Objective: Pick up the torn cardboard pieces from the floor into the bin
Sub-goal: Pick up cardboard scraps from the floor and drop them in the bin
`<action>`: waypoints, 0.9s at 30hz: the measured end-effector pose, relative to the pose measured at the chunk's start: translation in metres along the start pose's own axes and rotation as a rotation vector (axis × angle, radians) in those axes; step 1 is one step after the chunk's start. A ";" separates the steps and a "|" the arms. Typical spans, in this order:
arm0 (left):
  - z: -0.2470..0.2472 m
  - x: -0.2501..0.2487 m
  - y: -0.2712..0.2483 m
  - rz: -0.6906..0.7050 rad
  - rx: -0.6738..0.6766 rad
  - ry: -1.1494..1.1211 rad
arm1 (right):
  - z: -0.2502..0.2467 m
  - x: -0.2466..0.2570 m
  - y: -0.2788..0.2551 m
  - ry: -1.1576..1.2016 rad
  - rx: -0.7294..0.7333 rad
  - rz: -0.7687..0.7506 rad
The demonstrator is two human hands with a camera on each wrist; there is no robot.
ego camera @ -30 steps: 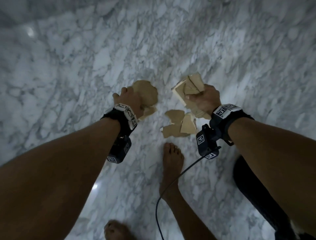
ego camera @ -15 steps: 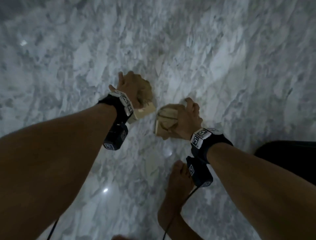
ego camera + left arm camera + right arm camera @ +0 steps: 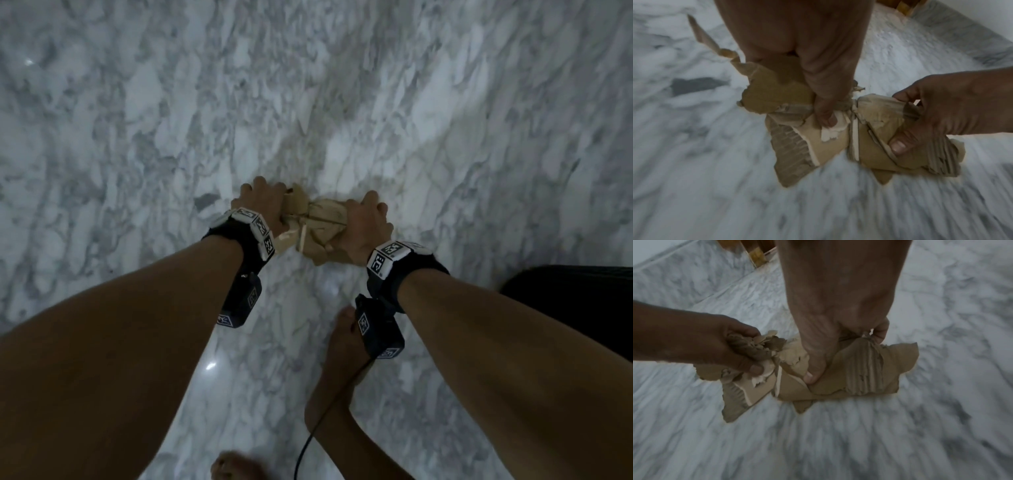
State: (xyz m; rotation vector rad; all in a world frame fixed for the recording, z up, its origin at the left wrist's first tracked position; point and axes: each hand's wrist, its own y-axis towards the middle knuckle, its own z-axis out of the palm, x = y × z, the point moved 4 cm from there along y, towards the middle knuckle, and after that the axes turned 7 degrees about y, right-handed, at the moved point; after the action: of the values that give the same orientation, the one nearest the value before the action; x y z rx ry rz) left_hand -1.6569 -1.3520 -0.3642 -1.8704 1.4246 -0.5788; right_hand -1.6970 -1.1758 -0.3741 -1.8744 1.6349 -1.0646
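From the head camera, both forearms reach down over a marble floor (image 3: 445, 102). The left hand (image 3: 262, 202) and the right hand (image 3: 366, 228) meet side by side, each closed round a bunch of torn cardboard (image 3: 318, 222) that fills the gap between them. The two bunches touch. Each wrist carries a black band (image 3: 400, 274) with printed markers, and a cable (image 3: 329, 411) runs down from the right one past a bare foot (image 3: 339, 370). A dark shape (image 3: 582, 301) sits at the right edge; what it is cannot be told.

From the left wrist camera, the left hand (image 3: 812, 65) has its thumb (image 3: 825, 113) pressed onto a brown piece with its corrugated core showing, and the fingers curl behind the bunch (image 3: 797, 129). The right hand (image 3: 953, 104) comes in from the right, thumb on top of its own wad, fingers hooked over the far edge. The pieces hang above the floor (image 3: 694, 194).

From the right wrist camera, the right hand (image 3: 838, 313) pinches a stack of layered pieces (image 3: 859, 373), thumb on the near face and fingers curled behind. The left hand (image 3: 701, 342) clenches a crumpled clump, with one long pointed piece hanging below it. The floor (image 3: 941, 418) beneath is blurred. A yellowish object (image 3: 756, 254) shows at the top edge by a wall; it is too cropped to identify.
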 end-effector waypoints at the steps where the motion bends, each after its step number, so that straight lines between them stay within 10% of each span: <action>1: 0.003 0.000 -0.003 0.002 -0.018 -0.010 | 0.001 0.001 -0.003 -0.008 -0.026 -0.006; 19: 0.004 0.021 -0.066 -0.038 -0.170 -0.151 | 0.023 0.002 -0.037 0.270 -0.054 0.017; 27: -0.065 0.005 -0.160 0.020 -0.309 -0.245 | -0.072 -0.013 -0.137 0.358 -0.235 0.084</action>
State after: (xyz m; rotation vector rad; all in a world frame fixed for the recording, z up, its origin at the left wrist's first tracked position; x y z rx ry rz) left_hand -1.5997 -1.3510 -0.2009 -2.0795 1.4271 -0.1149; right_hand -1.6658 -1.1225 -0.2315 -1.8120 2.1012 -1.2766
